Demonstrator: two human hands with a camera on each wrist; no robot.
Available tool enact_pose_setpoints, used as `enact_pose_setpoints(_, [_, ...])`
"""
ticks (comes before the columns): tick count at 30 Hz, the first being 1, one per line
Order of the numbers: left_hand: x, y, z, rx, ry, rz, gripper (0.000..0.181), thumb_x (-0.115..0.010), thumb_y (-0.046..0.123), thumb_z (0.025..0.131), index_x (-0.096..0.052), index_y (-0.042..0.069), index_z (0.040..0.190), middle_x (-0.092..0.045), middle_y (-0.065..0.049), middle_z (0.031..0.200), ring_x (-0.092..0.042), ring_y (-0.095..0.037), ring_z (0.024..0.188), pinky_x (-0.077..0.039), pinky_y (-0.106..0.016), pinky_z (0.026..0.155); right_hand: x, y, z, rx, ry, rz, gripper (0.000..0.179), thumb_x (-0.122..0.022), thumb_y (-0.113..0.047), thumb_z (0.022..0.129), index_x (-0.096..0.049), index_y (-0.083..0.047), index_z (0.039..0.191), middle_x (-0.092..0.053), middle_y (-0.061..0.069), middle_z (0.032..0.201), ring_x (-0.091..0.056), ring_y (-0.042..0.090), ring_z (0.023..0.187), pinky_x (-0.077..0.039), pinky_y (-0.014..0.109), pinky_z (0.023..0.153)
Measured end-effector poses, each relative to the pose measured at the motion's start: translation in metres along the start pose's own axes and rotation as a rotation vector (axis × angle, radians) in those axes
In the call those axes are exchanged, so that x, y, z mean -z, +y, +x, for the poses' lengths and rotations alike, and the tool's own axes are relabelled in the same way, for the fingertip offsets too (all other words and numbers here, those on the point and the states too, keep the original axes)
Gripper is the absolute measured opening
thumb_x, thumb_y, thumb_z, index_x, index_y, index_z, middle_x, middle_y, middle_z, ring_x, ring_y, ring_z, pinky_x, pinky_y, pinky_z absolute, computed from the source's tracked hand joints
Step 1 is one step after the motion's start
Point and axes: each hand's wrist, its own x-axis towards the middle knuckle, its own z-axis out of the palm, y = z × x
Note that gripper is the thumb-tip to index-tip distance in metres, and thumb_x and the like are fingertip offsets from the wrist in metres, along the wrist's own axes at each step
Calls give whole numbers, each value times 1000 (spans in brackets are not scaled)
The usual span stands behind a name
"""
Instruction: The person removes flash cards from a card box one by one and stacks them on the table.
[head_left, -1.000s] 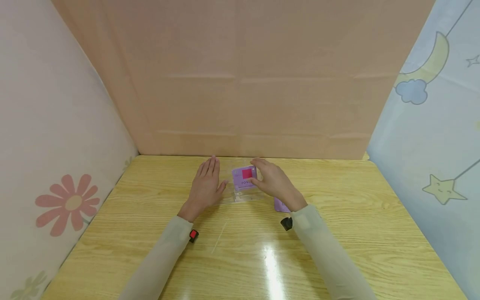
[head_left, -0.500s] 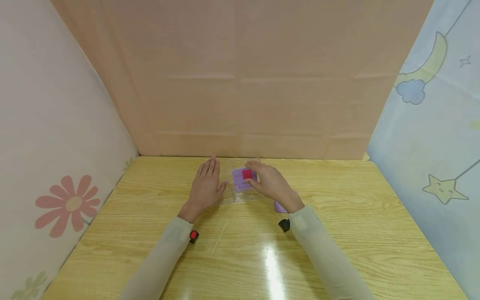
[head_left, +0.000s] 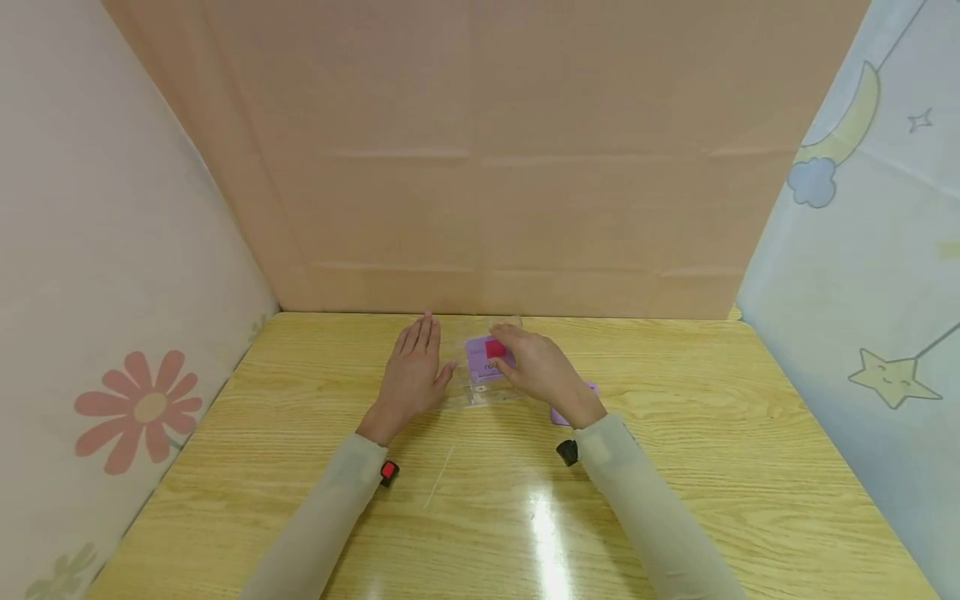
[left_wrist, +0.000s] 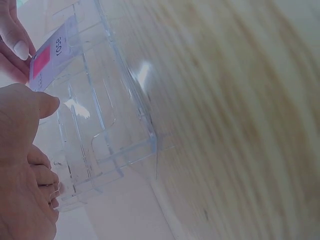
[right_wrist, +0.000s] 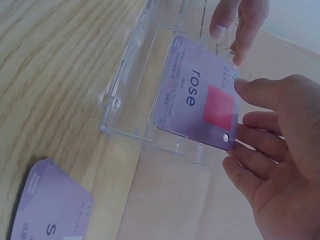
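Note:
A purple flash card (right_wrist: 192, 95) printed "rose" with a pink square leans in a clear plastic rack (right_wrist: 120, 131). At the card's upper edge, my right hand (head_left: 540, 365) pinches it between thumb and fingers. My left hand (head_left: 408, 375) lies at the rack's left side, its fingers straight and its thumb near the clear plastic; in the left wrist view the fingers reach along the rack's end. Below my right wrist lies a second purple card (right_wrist: 55, 205), partly hidden in the head view by the wrist. The rack's far part is hard to make out.
The wooden table (head_left: 450, 517) carries everything. A tan backdrop (head_left: 480, 167) rises right behind the rack, with patterned panels at the left and right. Black straps show at both wrists.
My right hand has shifted slightly left over the rose card, covering more of its right side. The left hand stays in place.

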Motion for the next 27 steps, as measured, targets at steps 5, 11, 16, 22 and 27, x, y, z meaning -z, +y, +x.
enact_pose_setpoints(5, [0, -1, 0, -15, 10, 3, 78, -49, 42, 110, -21, -7, 164, -20, -26, 174, -27, -40, 162, -21, -52, 135, -1, 0, 0, 14, 3, -33, 57, -73, -26, 100, -58, 1, 148, -58, 18, 154, -58, 36, 142, -52, 48, 113])
enact_pose_setpoints(11, [2, -2, -1, -18, 5, -2, 78, -48, 42, 111, -21, -7, 164, -19, -26, 174, -27, -40, 162, -20, -52, 135, -1, -2, 0, 18, 2, -39, 55, -74, -24, 99, -59, 1, 146, -59, 18, 153, -58, 36, 142, -53, 48, 113])
enact_pose_setpoints(16, [1, -1, -1, -14, 12, -8, 78, -51, 41, 110, -22, -8, 164, -21, -26, 173, -27, -40, 162, -21, -52, 135, -1, -3, -2, 19, 2, -23, 53, -74, -22, 99, -60, 1, 145, -59, 19, 152, -57, 37, 143, -52, 49, 113])
enact_pose_setpoints(22, [0, 1, -2, -11, 13, -13, 79, -54, 38, 109, -22, -8, 164, -20, -26, 173, -26, -40, 162, -21, -52, 135, -5, -2, -4, 17, 3, -30, 53, -73, -22, 100, -60, 2, 145, -59, 19, 152, -57, 37, 143, -53, 49, 112])
enact_pose_setpoints(27, [0, 1, -1, -11, 18, -6, 79, -53, 39, 109, -21, -8, 164, -24, -27, 173, -26, -40, 162, -21, -52, 134, -4, 0, -4, 25, 16, -30, 53, -74, -21, 99, -60, 2, 144, -60, 19, 151, -58, 37, 142, -53, 48, 112])
